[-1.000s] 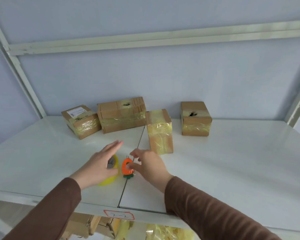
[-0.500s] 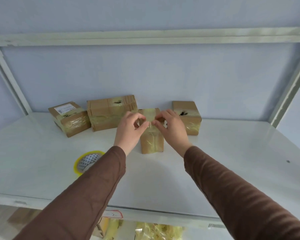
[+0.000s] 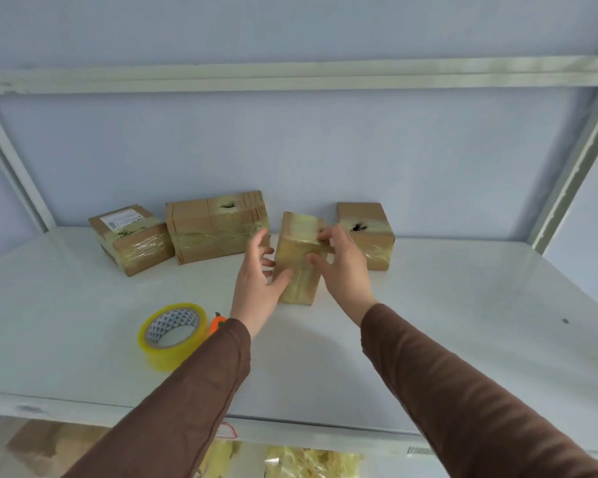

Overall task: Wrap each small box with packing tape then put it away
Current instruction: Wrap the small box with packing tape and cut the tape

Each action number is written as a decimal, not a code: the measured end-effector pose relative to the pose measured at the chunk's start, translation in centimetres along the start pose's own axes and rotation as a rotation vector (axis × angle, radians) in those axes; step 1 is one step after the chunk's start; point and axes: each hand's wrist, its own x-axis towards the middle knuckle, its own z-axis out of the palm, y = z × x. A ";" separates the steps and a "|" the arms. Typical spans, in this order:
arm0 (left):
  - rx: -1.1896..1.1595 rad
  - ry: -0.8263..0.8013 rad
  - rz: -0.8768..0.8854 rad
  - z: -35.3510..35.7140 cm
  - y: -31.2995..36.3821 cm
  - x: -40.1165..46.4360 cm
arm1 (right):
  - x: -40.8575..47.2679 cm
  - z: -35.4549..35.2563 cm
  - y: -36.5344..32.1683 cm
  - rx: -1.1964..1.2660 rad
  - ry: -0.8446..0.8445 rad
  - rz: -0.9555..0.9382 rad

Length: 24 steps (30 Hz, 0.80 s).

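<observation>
Both hands have slid down from the top of the upright box since half a second ago, and the box now leans slightly, its top tipped toward the back wall. The left hand (image 3: 256, 288) touches the upright box (image 3: 299, 263) on its left face, thumb against the front lower edge and fingers loosely spread, more a press than a closed grip. The right hand (image 3: 342, 267) holds the box's upper right corner, fingertips on the top edge and thumb on the front face.

This tape-wrapped box stands on the white shelf (image 3: 428, 322) with its long axis nearly vertical, directly between the two hands, and both are equally near. It sits in front of the gap between the wide box (image 3: 214, 229) and the right box (image 3: 370, 232) at the back wall; a labelled box (image 3: 132, 239) lies farther left. All three carry tape.

Judging by the layout, the coming move is a short push straight back into that gap.

The tape roll (image 3: 171, 334) lies near the left forearm, with an orange cutter (image 3: 217, 324) just beside it, partly hidden by the sleeve.
</observation>
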 end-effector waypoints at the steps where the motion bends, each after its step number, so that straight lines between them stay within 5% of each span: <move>1: -0.051 0.007 -0.010 -0.4 0.0 -0.3 | 0.0 -0.5 0.1 0.070 0.038 0.068; 7: -0.234 -0.012 -0.170 -1.3 1.3 -1.3 | -3.5 -3.3 0.5 0.356 0.084 0.389; 12: -0.195 -0.262 -0.405 -0.3 1.9 -0.1 | -5.5 -5.1 1.6 -0.152 0.005 0.366; 14: -0.187 -0.237 -0.411 -0.4 1.9 0.1 | -5.0 -5.6 1.7 -0.315 -0.030 0.289; 18: -0.086 -0.134 -0.143 -1.8 2.1 0.0 | -3.7 -7.3 2.0 -0.297 -0.255 0.051; 22: 0.410 -0.557 0.220 -2.5 2.6 -0.5 | -2.9 -8.5 2.3 -0.352 -0.576 -0.176; 24: 0.565 -0.593 0.319 -1.9 2.5 -0.9 | -3.0 -7.8 2.4 -0.434 -0.605 -0.252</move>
